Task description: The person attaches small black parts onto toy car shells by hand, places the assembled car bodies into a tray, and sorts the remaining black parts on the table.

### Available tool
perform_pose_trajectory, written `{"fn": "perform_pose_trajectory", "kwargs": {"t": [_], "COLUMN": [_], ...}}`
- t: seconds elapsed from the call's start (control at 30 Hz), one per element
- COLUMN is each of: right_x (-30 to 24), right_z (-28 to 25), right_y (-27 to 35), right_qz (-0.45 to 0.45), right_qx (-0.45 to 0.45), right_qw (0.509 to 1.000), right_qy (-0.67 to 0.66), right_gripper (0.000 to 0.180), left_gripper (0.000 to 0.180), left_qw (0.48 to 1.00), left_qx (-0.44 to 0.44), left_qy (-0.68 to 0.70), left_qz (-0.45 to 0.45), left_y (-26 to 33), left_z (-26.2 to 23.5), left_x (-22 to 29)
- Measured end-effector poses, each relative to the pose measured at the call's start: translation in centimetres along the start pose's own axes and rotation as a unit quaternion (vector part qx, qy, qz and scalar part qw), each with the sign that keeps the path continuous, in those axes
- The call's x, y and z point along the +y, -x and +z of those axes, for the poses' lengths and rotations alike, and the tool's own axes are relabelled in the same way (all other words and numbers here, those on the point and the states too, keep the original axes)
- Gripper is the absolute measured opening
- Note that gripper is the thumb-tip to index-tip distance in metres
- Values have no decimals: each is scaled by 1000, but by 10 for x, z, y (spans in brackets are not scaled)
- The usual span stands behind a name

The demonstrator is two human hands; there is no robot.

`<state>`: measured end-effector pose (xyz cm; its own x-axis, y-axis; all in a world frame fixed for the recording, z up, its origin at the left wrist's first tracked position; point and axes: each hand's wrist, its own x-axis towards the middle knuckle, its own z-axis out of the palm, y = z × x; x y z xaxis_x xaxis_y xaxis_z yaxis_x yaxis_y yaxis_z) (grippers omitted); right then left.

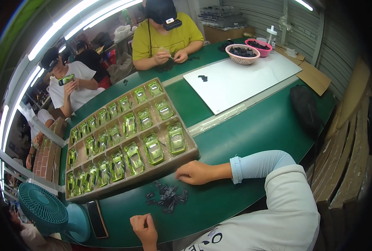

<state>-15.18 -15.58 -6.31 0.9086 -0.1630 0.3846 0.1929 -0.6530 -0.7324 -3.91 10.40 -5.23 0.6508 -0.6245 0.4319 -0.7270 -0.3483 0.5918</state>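
My left hand (144, 227) is closed in a loose fist near the table's front edge. My right hand (198, 172) rests on the green table beside the tray's near right corner, its fingers curled under. The inside of both hands is hidden, so I cannot tell whether they hold anything. Between them lies a loose pile of small black parts (168, 195). Beyond the pile, a brown compartment tray (194, 153) holds rows of clear green toy car bodies (153, 148), one of them (177, 137) close to my right hand.
A teal fan (44, 203) and a phone (97, 218) stand at the left. Across the table, a person in yellow (169, 42) handles small parts; another (71, 85) holds a green car. A white board (240, 83), baskets (242, 60) and a black pouch (305, 109) lie right.
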Motion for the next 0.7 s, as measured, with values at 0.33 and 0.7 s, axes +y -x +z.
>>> {"fn": "perform_pose_trajectory", "kwargs": {"t": [0.33,0.7], "right_x": [-6,-9], "right_z": [0,3], "right_y": [3,2], "right_qz": [-20,34], "right_qx": [32,6], "right_qw": [995,985], "right_qy": [91,170], "right_gripper": [13,13], "left_gripper": [4,11], "left_qw": [998,981], "left_qx": [-15,-100], "left_qy": [27,98], "left_qz": [49,137], "left_y": [0,2], "left_z": [0,-5], "left_x": [-2,-2]}}
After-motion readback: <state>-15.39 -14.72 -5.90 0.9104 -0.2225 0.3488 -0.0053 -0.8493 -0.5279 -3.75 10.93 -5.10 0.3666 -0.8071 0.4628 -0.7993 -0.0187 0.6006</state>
